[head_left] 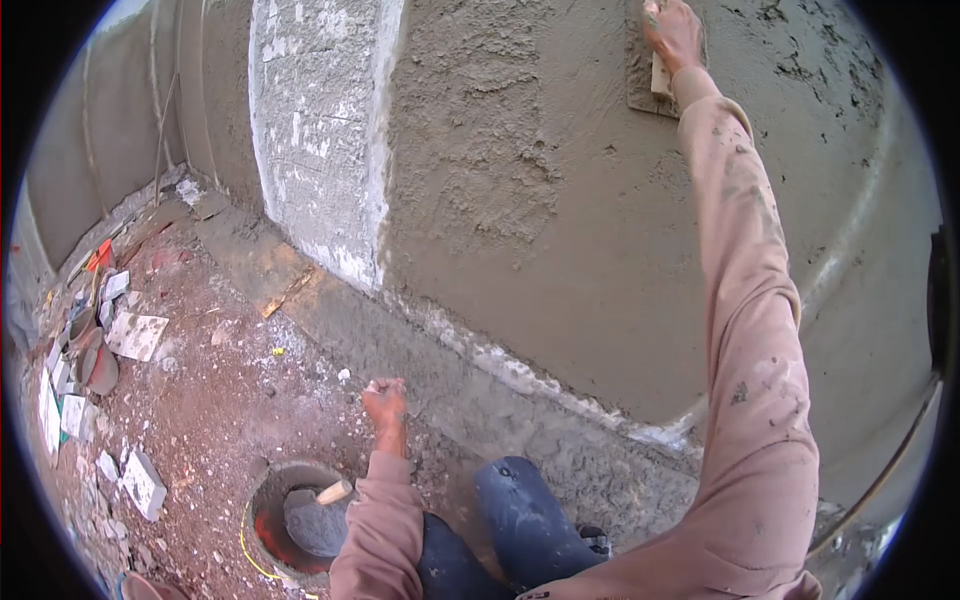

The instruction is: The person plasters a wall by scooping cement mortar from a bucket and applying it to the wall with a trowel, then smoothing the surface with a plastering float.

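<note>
My right hand (676, 38) is high on the wall, wrapped around the handle of a plastering float (640, 85). The float lies flat against the wet grey plaster (610, 300). My left hand (385, 403) hangs low over the ground with its fingers curled in, and nothing shows in it. Below it stands a bucket (262, 500). Inside the bucket rests a trowel (315, 525) with a wooden handle (335, 491).
Left of the smoothed plaster runs a rough, white-spotted wall strip (315, 130). Broken white slabs (137, 335) and another bucket (100, 368) lie on the reddish ground at left. A wood piece (285, 292) lies near the wall's foot. A dark cable (880, 475) hangs at right.
</note>
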Demonstrator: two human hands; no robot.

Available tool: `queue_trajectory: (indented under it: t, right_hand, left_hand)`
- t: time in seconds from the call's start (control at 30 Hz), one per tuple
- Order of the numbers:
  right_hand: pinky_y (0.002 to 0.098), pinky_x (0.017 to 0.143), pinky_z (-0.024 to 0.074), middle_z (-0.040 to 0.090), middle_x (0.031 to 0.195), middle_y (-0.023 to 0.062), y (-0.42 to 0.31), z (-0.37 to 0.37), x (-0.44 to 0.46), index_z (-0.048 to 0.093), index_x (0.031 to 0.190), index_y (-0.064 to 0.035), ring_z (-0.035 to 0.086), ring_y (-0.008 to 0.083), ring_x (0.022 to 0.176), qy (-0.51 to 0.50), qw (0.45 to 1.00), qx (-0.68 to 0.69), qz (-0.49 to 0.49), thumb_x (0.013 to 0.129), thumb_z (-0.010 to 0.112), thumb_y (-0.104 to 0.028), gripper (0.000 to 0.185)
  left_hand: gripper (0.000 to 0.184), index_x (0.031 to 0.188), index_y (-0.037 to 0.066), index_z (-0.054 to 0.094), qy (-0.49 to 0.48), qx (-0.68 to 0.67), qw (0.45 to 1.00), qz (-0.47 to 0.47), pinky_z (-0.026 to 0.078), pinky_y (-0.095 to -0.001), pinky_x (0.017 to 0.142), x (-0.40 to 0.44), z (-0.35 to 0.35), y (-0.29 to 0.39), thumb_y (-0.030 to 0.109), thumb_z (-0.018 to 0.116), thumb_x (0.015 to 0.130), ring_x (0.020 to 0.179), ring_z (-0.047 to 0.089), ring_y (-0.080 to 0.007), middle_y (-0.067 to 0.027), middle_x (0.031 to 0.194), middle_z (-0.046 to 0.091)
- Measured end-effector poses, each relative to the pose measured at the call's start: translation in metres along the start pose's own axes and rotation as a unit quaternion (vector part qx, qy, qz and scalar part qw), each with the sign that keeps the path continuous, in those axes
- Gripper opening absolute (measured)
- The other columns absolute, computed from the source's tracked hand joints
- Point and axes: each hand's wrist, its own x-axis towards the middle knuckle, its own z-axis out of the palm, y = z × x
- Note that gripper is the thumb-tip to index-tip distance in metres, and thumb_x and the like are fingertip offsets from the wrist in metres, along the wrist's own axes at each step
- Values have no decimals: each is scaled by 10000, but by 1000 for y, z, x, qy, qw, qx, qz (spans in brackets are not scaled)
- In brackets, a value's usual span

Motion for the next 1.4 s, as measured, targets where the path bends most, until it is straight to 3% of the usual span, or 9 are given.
queue_trajectory:
  t: [0.1,0.13,0.2,0.27,0.37,0.53,0.83,1.03,1.4]
  right_hand:
    - [530,733,535,673,880,315,-9,8,-30,646,987,72,684,462,892,-124,992,-23,-4,955,540,-293,382]
    - [531,776,528,656,928,297,-3,18,-45,574,1153,-13,672,461,905,-130,989,-54,-35,958,536,-295,345]
    - [534,861,515,621,1024,262,19,47,-92,429,1484,-183,648,459,931,-144,978,-116,-96,965,527,-299,541]
    - [541,807,527,609,1014,251,7,38,-148,347,1538,-268,646,463,901,-171,977,-100,-84,970,539,-279,600]
    - [550,738,538,597,1018,236,14,36,-216,278,1564,-328,649,462,840,-191,974,-92,-82,971,549,-250,656]
    - [572,676,546,583,1123,232,24,30,-301,258,1563,-360,652,479,740,-230,967,-97,-56,951,592,-251,706]
    - [555,624,560,562,1238,245,48,11,-404,197,1574,-391,662,475,700,-293,949,-107,-55,925,613,-212,792]
    - [557,632,565,566,1262,257,53,-1,-447,235,1563,-387,662,478,707,-353,927,-122,-44,959,592,-247,715]
    - [513,641,584,549,1275,236,86,-25,-548,200,1571,-411,693,405,714,-448,882,-108,-101,919,594,-140,809]
  left_hand:
    - [71,817,-9,649,4,-20,1000,-14,487,-266,631,4,-4,-18,-71,616,818,701,645,-128,-104,802,713]
    - [67,815,-13,642,5,-32,999,-19,489,-266,634,6,-2,-18,-73,612,820,700,646,-131,-107,806,712]
    - [67,813,-18,626,9,-59,998,-26,493,-265,639,5,-1,-15,-81,605,821,702,649,-137,-116,818,712]
    - [75,814,-20,611,17,-93,995,-28,499,-264,645,-2,-1,4,-94,601,820,707,650,-144,-128,836,713]
    - [98,870,5,585,-10,-117,992,-51,521,-269,641,-3,-8,13,-90,564,884,729,634,-149,-136,905,694]
    - [80,859,-26,605,0,-148,988,-39,533,-256,658,-16,-13,39,-103,583,854,715,644,-136,-134,864,708]
    - [68,899,-29,624,-3,-134,991,-19,521,-244,672,-27,-15,57,-85,595,871,719,644,-130,-129,895,715]
    - [59,912,-19,599,-19,-130,991,-7,527,-250,685,-36,-13,68,-73,580,898,746,621,-136,-138,949,692]
    - [72,863,-27,630,-3,-135,990,37,510,-240,662,-53,-9,96,-93,605,848,715,623,-115,-126,899,717]
